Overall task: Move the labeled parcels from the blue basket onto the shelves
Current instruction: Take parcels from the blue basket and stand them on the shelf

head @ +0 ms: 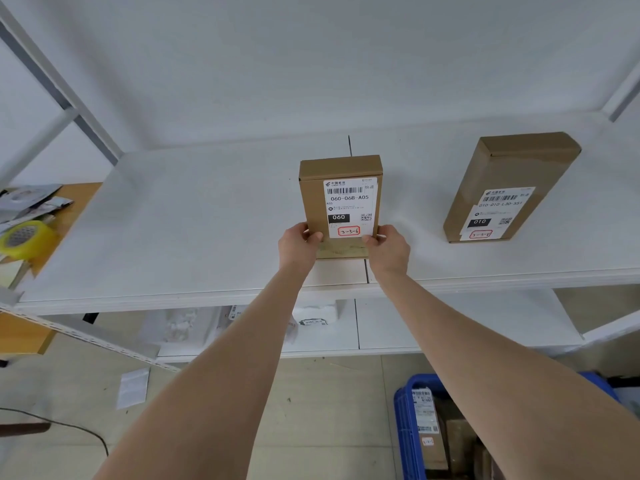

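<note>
- There is a single view, from a camera worn on the person's head, so no second view shares the scene.
- It faces forward and down along both bare forearms, which run from the bottom edge up to the left hand [299,245] and right hand [388,247] at mid-frame.
- The upper shelf [190,220] lies near and spans the frame's width. The label print on the parcel [341,199] held there reads plainly.
- The white wall [311,64] fills the top.
- The wide lens splays the shelf posts at both side edges.
- Lower down, the view takes in a lower shelf [450,323], the floor [277,410] and, bottom right, the blue basket [405,427].
</note>
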`<control>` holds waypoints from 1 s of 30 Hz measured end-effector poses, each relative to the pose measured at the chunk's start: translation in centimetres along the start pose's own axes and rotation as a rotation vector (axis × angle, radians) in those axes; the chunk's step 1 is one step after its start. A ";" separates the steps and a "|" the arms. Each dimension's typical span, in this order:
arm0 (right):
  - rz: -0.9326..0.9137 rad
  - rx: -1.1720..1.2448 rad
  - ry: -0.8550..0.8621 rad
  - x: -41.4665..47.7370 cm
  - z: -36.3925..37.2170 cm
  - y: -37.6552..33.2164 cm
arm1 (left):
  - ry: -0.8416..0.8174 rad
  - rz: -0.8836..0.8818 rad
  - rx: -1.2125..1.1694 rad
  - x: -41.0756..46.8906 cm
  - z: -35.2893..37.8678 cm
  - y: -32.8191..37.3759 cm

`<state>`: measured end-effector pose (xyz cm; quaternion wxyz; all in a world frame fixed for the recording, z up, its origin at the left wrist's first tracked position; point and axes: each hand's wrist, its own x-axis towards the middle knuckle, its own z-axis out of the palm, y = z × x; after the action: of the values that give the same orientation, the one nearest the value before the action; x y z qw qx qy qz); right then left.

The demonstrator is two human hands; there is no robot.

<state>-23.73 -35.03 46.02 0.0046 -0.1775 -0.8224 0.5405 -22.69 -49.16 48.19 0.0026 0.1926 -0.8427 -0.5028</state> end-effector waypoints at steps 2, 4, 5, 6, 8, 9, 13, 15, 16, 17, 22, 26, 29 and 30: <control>0.000 -0.004 0.002 0.3 0.2 -0.2 | -0.001 0.000 -0.005 0.4 0.0 0.0; 0.000 -0.007 0.005 0.6 0.4 -0.5 | -0.001 0.001 -0.009 0.8 -0.1 0.1; 0.000 -0.009 0.005 0.8 0.5 -0.6 | -0.002 -0.002 -0.011 1.0 -0.2 0.1; 0.001 -0.010 0.005 0.9 0.6 -0.7 | -0.004 -0.003 -0.012 1.3 -0.2 0.2; 0.002 -0.008 0.006 1.2 0.8 -0.9 | -0.006 -0.001 -0.015 1.7 -0.2 0.3; 0.002 -0.005 0.008 1.4 0.9 -1.0 | -0.007 0.001 -0.016 1.9 -0.2 0.4; 0.002 0.015 0.009 1.9 1.3 -1.1 | -0.006 0.006 -0.018 2.5 -0.3 0.5; -0.004 0.009 0.010 2.1 1.5 -1.2 | -0.006 0.005 -0.019 2.8 -0.4 0.5; -0.006 0.004 0.011 2.2 1.5 -1.3 | -0.006 0.005 -0.017 2.9 -0.4 0.5; -0.007 0.003 0.010 2.2 1.6 -1.3 | -0.006 0.003 -0.016 3.0 -0.4 0.5; -0.002 0.004 0.002 2.5 1.7 -1.4 | -0.001 0.003 -0.012 3.1 -0.5 0.5; 0.002 0.004 -0.006 2.4 1.6 -1.4 | -0.003 0.003 -0.010 3.0 -0.5 0.6; -0.006 -0.021 -0.014 2.4 1.5 -1.5 | 0.003 0.003 -0.007 3.0 -0.5 0.7; -0.010 -0.026 -0.015 2.4 1.4 -1.5 | 0.003 0.003 -0.002 3.0 -0.5 0.7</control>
<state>-26.74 -36.12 46.33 -0.0013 -0.1694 -0.8303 0.5309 -25.60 -50.28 48.44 0.0048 0.1917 -0.8424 -0.5036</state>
